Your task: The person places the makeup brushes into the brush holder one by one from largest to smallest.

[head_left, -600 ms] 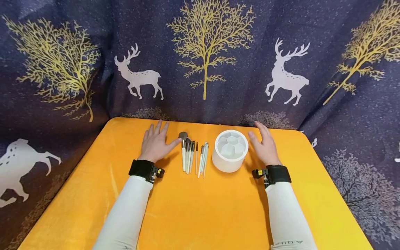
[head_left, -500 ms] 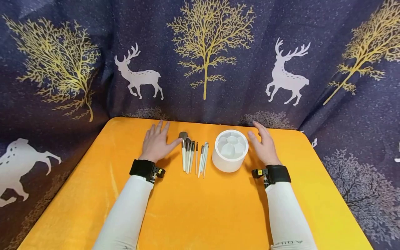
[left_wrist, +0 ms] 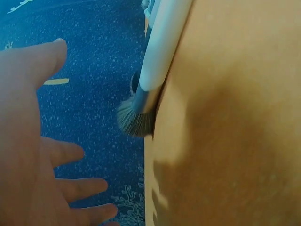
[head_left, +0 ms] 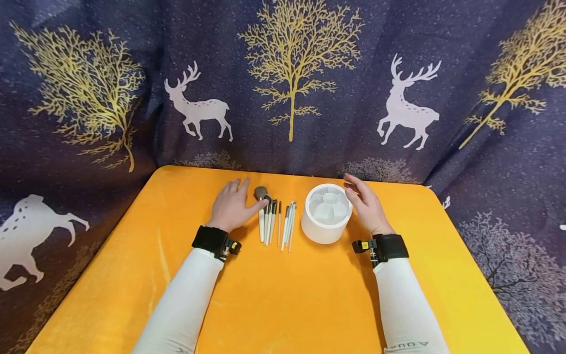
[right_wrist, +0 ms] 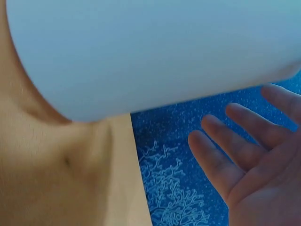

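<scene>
A row of several makeup brushes [head_left: 276, 221] with white handles lies on the orange table [head_left: 283, 295]. The largest brush [head_left: 261, 196] is leftmost, and its dark tuft [left_wrist: 136, 117] shows close in the left wrist view. My left hand [head_left: 234, 206] hovers beside it with straight fingers, the thumb near the brush head, holding nothing. A white round holder [head_left: 327, 212] with inner compartments stands right of the brushes. My right hand [head_left: 364, 204] is at its right side, fingers spread [right_wrist: 235, 160], close to the holder's wall [right_wrist: 155, 52] without gripping it.
A dark blue cloth [head_left: 283, 83] printed with gold trees and white deer hangs behind the table and drapes around its sides. The table's far edge runs just beyond the hands. Black wrist straps [head_left: 212, 239] sit on both white sleeves.
Both hands have moved inward: the left hand shifted right toward the large brush, the right hand shifted left toward the white holder. The brushes and the holder stay where they were.
</scene>
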The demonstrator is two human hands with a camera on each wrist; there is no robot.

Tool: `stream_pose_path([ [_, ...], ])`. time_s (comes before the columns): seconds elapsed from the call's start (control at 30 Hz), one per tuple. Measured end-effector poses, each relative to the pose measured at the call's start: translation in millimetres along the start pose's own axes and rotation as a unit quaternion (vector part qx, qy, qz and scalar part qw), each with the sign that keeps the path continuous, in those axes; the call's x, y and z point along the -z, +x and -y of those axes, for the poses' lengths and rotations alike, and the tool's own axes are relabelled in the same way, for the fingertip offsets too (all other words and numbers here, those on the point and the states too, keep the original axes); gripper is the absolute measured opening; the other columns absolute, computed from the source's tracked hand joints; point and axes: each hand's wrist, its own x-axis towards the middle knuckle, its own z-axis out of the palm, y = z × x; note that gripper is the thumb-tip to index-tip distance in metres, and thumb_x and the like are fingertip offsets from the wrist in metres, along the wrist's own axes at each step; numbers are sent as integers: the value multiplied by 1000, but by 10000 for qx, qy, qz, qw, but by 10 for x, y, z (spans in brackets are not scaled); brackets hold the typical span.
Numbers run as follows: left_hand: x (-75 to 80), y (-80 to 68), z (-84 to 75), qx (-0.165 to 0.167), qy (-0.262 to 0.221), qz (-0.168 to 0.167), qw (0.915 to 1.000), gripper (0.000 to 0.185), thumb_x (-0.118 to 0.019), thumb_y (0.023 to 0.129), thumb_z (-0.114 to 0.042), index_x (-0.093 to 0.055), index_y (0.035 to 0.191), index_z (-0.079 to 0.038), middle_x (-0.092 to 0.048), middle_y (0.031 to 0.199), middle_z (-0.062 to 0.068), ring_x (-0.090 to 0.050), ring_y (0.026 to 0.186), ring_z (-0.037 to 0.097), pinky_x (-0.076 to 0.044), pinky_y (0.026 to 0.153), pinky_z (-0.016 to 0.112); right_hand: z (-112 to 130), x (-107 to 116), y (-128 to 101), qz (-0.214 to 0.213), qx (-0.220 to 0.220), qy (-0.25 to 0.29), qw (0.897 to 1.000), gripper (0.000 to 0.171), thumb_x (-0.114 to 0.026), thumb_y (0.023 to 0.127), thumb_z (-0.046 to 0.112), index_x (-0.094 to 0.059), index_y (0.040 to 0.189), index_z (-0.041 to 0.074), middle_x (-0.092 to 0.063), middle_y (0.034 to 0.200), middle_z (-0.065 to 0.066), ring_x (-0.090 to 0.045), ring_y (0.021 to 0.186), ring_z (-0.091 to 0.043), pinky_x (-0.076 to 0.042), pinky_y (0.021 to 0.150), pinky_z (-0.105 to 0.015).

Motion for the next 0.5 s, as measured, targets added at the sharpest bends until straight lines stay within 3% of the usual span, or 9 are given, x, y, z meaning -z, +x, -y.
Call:
stream_pose_path([
  [0.17,-48,-2,-39,41,-111,146,9998,111,-51,102,-85,-28,176,-6,-41,170,31,-41,156,51,-36,125,65,40,-26,-15,172,-64,57,9998,55,-58,118,25,-47,168,7,-54,166,-17,-55,148,-41,-39,124,-63],
  [0.5,-52,-22,-74,89,76,254,9996,102,-58,104,-76,-43,167,2,-54,159,31,-51,146,50,-46,117,62,94,-130,-25,414,100,44,9991,55,-57,117,27,-48,169,11,-55,166,-16,-52,153,-38,-36,126,-61],
])
